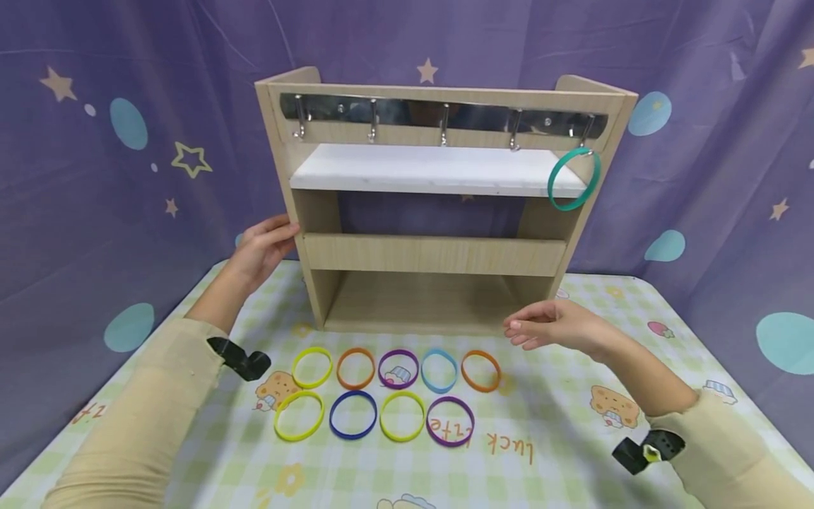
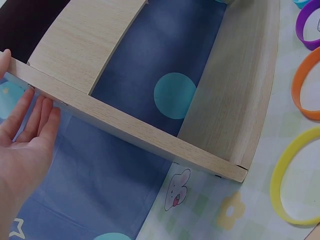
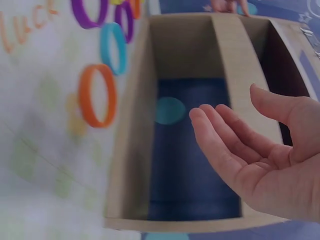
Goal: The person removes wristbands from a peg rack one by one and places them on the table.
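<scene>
A light wooden shelf (image 1: 432,254) with a metal hook rail (image 1: 407,113) stands on the table. My left hand (image 1: 263,247) touches its left side panel (image 2: 125,122) with nearly straight fingers, the thumb by the panel's edge. A green wristband (image 1: 594,180) hangs from the rightmost hook. My right hand (image 1: 556,325) hovers before the shelf's lower right corner, fingers loosely bent and nothing in them. Nearest to it lies an orange wristband (image 1: 466,378), at the right end of the back row; a purple wristband (image 1: 473,424) ends the front row.
Several more wristbands lie flat in the two rows, among them a light blue one (image 1: 424,382), a dark blue one (image 1: 332,420) and a yellow one (image 1: 277,428). A checked cloth (image 1: 559,459) covers the table. Behind the shelf hangs a purple curtain (image 1: 191,56).
</scene>
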`<control>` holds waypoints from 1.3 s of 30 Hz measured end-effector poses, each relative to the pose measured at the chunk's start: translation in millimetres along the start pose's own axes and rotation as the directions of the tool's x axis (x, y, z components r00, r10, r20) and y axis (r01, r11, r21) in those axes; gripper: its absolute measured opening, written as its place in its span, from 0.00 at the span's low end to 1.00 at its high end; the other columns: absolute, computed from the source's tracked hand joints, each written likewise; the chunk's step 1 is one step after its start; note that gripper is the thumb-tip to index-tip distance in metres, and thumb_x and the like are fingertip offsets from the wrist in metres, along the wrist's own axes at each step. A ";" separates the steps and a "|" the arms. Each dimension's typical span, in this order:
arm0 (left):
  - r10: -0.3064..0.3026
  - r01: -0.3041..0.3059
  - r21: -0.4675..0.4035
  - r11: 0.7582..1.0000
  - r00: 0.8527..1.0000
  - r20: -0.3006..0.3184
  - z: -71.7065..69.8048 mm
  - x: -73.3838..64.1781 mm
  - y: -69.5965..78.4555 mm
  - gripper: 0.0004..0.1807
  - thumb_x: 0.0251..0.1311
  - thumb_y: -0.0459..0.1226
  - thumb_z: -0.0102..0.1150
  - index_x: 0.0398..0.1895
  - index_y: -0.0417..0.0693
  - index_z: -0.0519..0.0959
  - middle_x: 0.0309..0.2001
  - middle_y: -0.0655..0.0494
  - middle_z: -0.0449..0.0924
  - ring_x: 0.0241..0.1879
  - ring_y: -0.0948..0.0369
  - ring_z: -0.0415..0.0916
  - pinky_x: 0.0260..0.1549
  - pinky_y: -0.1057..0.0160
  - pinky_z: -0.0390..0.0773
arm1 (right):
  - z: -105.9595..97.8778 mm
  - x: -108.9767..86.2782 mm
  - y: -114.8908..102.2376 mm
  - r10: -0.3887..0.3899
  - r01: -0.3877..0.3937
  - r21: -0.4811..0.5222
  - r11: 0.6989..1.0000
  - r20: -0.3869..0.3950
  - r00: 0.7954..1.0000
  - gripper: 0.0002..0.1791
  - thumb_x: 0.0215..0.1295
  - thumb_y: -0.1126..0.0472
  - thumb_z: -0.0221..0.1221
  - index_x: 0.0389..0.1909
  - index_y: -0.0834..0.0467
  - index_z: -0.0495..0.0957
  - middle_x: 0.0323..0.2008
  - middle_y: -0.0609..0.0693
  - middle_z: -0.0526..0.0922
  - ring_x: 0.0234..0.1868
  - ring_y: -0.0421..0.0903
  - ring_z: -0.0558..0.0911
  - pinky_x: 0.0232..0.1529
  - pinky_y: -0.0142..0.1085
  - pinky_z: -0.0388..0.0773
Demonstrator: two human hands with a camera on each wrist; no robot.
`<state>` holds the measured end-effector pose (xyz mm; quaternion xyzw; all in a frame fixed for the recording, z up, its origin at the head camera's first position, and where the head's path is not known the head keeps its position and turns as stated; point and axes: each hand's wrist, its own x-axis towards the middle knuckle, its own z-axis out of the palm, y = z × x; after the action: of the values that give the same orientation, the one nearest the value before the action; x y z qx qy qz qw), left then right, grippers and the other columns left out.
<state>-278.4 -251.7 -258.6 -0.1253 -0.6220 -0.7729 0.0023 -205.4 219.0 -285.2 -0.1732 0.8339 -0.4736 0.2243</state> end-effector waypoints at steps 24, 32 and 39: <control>0.034 -0.034 -0.065 0.997 0.999 0.007 -1.3 0.2 -1.2 0.08 0.65 0.30 0.53 0.42 0.48 0.78 0.42 0.60 0.83 0.43 0.66 0.81 0.49 0.73 0.77 | -74.2 -33.4 -37.8 -0.200 0.201 -0.033 0.979 -0.321 0.925 0.18 0.73 0.58 0.52 0.58 0.61 0.74 0.46 0.36 0.85 0.48 0.33 0.84 0.49 0.25 0.81; 0.026 -0.025 -0.053 0.998 1.000 0.011 -1.2 -0.7 -0.6 0.07 0.65 0.30 0.53 0.43 0.48 0.77 0.42 0.61 0.83 0.44 0.66 0.81 0.49 0.73 0.76 | -85.2 -37.3 -46.5 -0.233 0.306 0.101 0.947 -0.443 0.866 0.12 0.69 0.62 0.56 0.51 0.52 0.80 0.45 0.37 0.86 0.46 0.33 0.84 0.47 0.23 0.81; 0.016 -0.016 -0.038 0.999 1.000 0.002 -0.3 -1.7 0.9 0.07 0.65 0.31 0.54 0.43 0.50 0.78 0.43 0.62 0.83 0.44 0.67 0.80 0.49 0.73 0.76 | -91.5 -36.3 -57.8 -0.273 0.487 0.321 0.812 -0.528 0.804 0.09 0.65 0.66 0.59 0.45 0.58 0.82 0.41 0.45 0.88 0.42 0.38 0.87 0.44 0.25 0.82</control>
<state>-276.7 -252.4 -258.2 -0.1314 -0.6060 -0.7845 0.0055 -219.7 274.0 -186.2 -0.1692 0.6789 -0.7128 -0.0482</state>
